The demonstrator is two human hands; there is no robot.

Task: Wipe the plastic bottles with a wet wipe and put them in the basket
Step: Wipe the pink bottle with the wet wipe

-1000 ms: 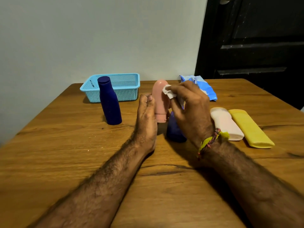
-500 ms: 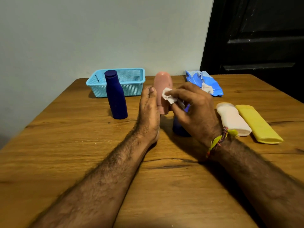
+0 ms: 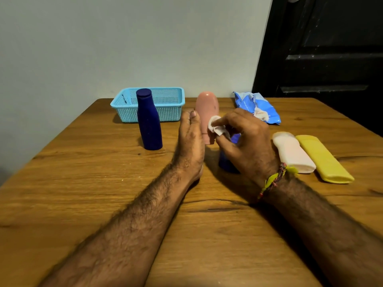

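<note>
A pink bottle (image 3: 207, 108) stands cap-down at the table's middle. My left hand (image 3: 190, 141) steadies it from the left, fingers straight against its side. My right hand (image 3: 246, 141) pinches a white wet wipe (image 3: 215, 126) and presses it on the bottle's lower right side. A second dark blue bottle (image 3: 228, 162) is mostly hidden behind my right hand. A tall dark blue bottle (image 3: 149, 121) stands upright in front of the light blue basket (image 3: 172, 96). A white bottle (image 3: 292, 152) and a yellow bottle (image 3: 323, 158) lie side by side at the right.
A blue wet-wipe pack (image 3: 257, 106) lies open at the back, right of the pink bottle. The wooden table (image 3: 83, 183) ends at a grey wall behind the basket. A dark door (image 3: 331, 48) stands at the back right.
My right hand has slid the wipe down the pink bottle, from near its top to its lower part. My left hand stays against the bottle.
</note>
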